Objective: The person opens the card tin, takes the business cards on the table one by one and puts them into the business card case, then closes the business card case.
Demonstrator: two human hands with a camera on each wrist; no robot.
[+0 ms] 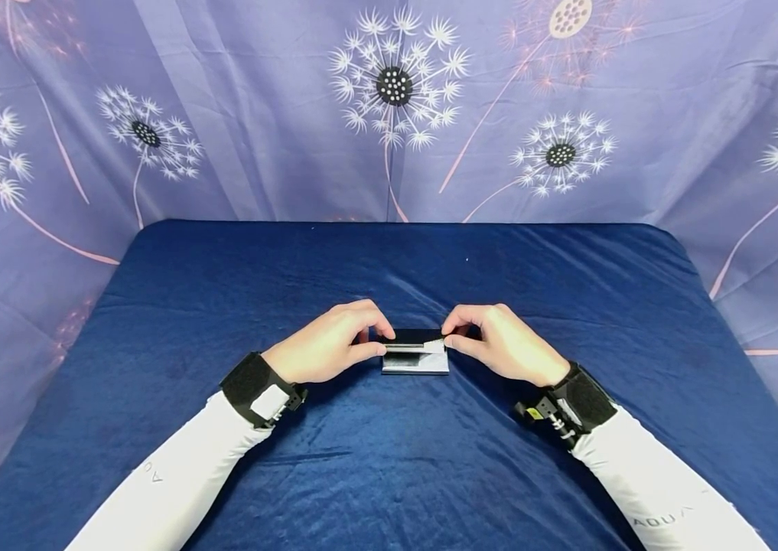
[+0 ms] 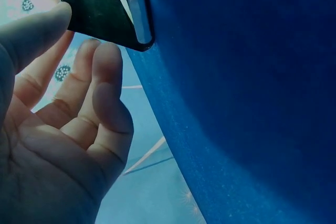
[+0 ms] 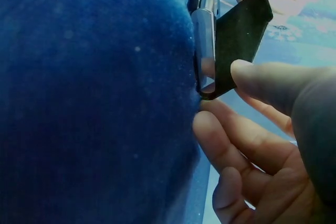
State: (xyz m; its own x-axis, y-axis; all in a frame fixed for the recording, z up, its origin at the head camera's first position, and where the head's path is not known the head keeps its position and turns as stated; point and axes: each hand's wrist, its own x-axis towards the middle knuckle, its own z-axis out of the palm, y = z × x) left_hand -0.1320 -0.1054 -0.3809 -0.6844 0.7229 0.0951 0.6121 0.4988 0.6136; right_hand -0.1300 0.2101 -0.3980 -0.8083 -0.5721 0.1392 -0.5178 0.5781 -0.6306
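Observation:
A small flat case (image 1: 433, 363) with a shiny silver body and a dark flap (image 2: 100, 17) rests on the blue cloth. Its flap stands raised at an angle from the silver part (image 3: 205, 35), hinged along one long edge. On the left, my left hand (image 1: 333, 340) pinches a corner of the flap between thumb and index finger. My right hand (image 1: 506, 342) pinches the flap's right end, its thumb lying on the dark inner face in the right wrist view. The other fingers of both hands are loosely bent. A thin pale edge shows inside the case in the left wrist view.
Dark blue cloth (image 1: 389, 474) covers the table, with slight wrinkles. Behind it and on both sides hangs a lilac curtain (image 1: 258, 115) with dandelion prints. Each wrist wears a black strap (image 1: 254, 390) with a small device over a white sleeve (image 1: 168, 482).

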